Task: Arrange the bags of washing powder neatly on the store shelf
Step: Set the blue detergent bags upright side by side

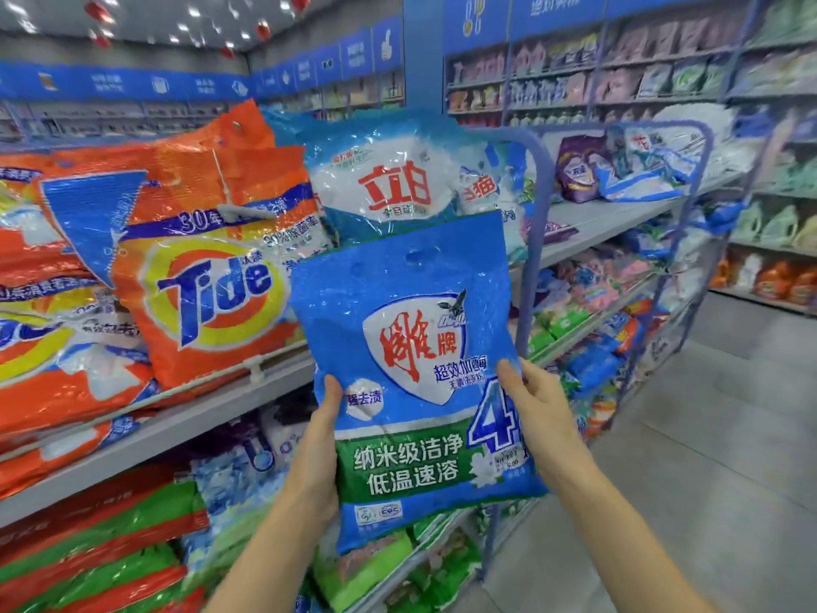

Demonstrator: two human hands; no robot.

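Two bare hands held a glossy blue bag of washing powder (411, 360) upright, just in front of the store shelf (177, 426). The left hand (325, 440) gripped its lower left edge, thumb on the front, and the right hand (537, 409) clasped the right edge likewise. On the grey shelf board, plump orange Tide bags (212, 294) leaned beside a white-and-blue bag (389, 179). The held pack, flat, rectangular and crinkled, bore a white shield with red characters above a green band.
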